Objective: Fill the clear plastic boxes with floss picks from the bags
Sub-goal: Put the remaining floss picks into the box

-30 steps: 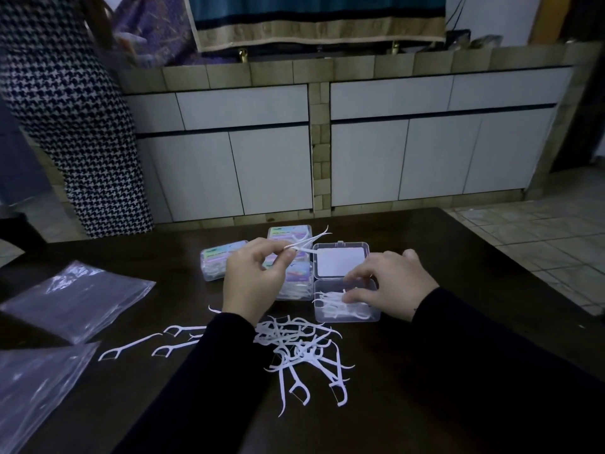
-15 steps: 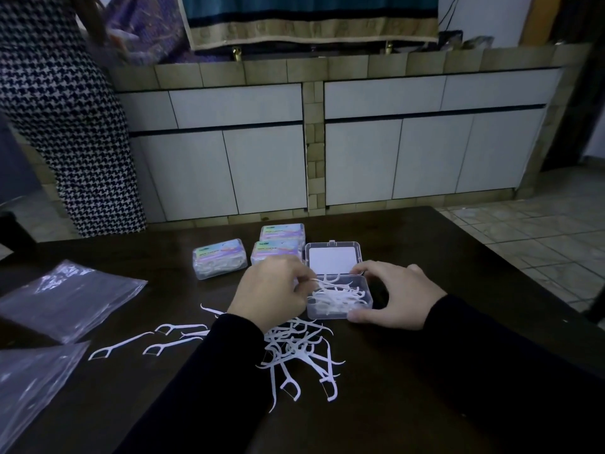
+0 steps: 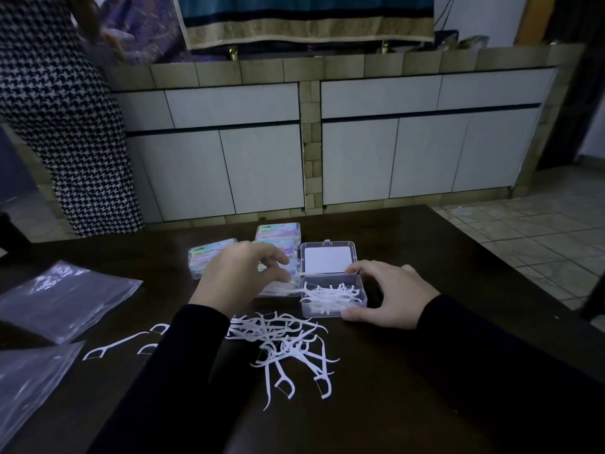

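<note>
A clear plastic box (image 3: 334, 312) lies open on the dark table (image 3: 409, 231), its lid (image 3: 327, 260) folded back flat. White floss picks (image 3: 330, 294) fill its bottom. My right hand (image 3: 389, 294) grips the box's right end, thumb at the front corner and forefinger at the back corner. My left hand (image 3: 242, 276) hovers just left of the box with fingers loosely bent and nothing plainly held. A loose pile of floss picks (image 3: 288, 342) lies in front of the box.
Three closed, filled boxes sit behind my left hand, the leftmost (image 3: 209, 253) and one at the back (image 3: 278, 231) in plain sight. Two plastic bags (image 3: 65, 299) (image 3: 29, 381) lie at the left beside stray picks (image 3: 108, 347). A person in a houndstooth garment (image 3: 65, 126) stands beyond the table.
My left hand carried picks to the open box, dropped them in and has drawn back to the left. My right hand shifted from over the box to gripping its right end.
</note>
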`<state>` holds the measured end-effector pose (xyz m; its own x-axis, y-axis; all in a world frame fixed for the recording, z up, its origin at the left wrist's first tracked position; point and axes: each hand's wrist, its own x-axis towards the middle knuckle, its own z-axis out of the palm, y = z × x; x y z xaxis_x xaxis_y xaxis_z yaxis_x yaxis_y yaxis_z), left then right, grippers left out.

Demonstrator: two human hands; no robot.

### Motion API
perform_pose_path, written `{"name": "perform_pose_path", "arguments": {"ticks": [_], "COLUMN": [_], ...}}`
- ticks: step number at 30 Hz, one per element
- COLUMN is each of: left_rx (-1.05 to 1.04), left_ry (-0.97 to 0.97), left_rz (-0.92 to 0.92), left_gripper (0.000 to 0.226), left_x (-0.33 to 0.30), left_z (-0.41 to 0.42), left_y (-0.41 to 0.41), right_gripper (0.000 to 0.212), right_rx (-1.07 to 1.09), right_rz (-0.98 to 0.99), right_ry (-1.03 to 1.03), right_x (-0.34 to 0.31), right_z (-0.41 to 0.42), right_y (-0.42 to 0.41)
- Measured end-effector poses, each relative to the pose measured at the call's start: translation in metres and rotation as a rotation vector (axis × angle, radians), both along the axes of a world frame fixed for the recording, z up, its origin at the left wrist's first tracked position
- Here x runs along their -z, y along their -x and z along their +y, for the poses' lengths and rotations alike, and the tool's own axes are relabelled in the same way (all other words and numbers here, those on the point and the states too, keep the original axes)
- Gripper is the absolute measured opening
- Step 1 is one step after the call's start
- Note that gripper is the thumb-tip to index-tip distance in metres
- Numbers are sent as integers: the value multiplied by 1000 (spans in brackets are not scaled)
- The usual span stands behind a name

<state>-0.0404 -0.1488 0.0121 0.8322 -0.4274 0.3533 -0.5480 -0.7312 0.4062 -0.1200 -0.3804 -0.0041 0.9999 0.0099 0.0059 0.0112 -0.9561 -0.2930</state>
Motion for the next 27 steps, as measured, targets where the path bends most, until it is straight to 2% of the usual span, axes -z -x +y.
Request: {"name": "perform_pose_path", "arguments": {"ticks": [5,9,11,13,15,18,21,25,27], "left_rx": [39,134,150,129,98,56,16,-23,-5], "left_ry": [3,-160,-175,-183,-285,-417,-376,-151,-190], "left_rz": [-158,-114,-93,-122,-130,-26,6,5,-2], "left_gripper": [8,12,12,15,16,13,14,13,11], "left_x": [-3,5,4,-2,-8,-16,-24,-32,-32], "left_z": [-27,-44,-48,-51,-54,-54,-50,-49,-54], "left_y": [17,19,19,20,18,17,18,23,25], "right_gripper": [78,77,76,76,77,77,78,79,80], "right_rx": [1,-12,-16,-20,-21,-25,-26,-26,-24], "right_rz": [-6,-22,-27,-29,-26,-22,-22,-32,-49], "right_ry": [4,-10,-12,-17,-21,-17,-21,-29,-32], "right_x": [0,2,3,3,3,3,5,8,10], "right_z": [1,1,2,2,2,3,2,1,1], "right_y": [-1,-1,-1,-2,-1,-2,-4,-6,-6]}}
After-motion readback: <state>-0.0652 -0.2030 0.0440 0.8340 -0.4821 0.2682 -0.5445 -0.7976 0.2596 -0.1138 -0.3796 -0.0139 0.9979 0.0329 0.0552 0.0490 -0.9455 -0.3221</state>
